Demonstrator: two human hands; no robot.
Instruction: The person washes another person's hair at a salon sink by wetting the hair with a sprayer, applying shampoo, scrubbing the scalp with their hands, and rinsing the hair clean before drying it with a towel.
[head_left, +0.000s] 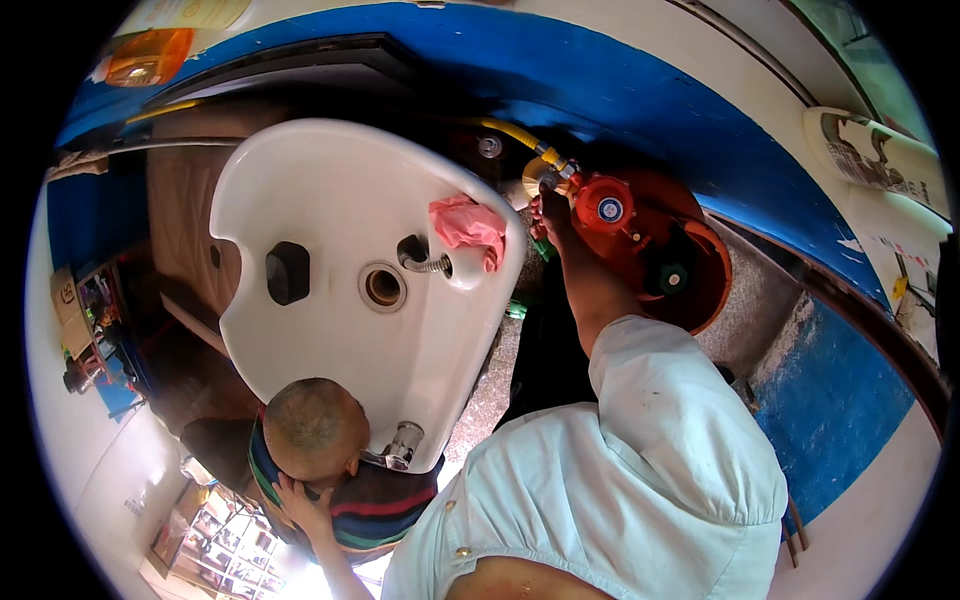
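The head-worn fisheye looks down from close above the white basin (320,200).

The person's right arm (612,315) reaches forward and slightly leftward, its forearm (585,265) bare; the right hand (552,207) has its fingers (538,213) bent inward.

Right hand (550,208) at metal fitting (550,180), grip unclear, beside red regulator (606,204) and yellow hose (520,135). Left hand (307,508) against striped-shirted person's head (312,425), near white basin's (330,180) lower edge. Crumpled pink wad (468,226) at basin's upper right edge, black pad (288,273) toward left edge, chrome tap (404,444) at bottom corner.
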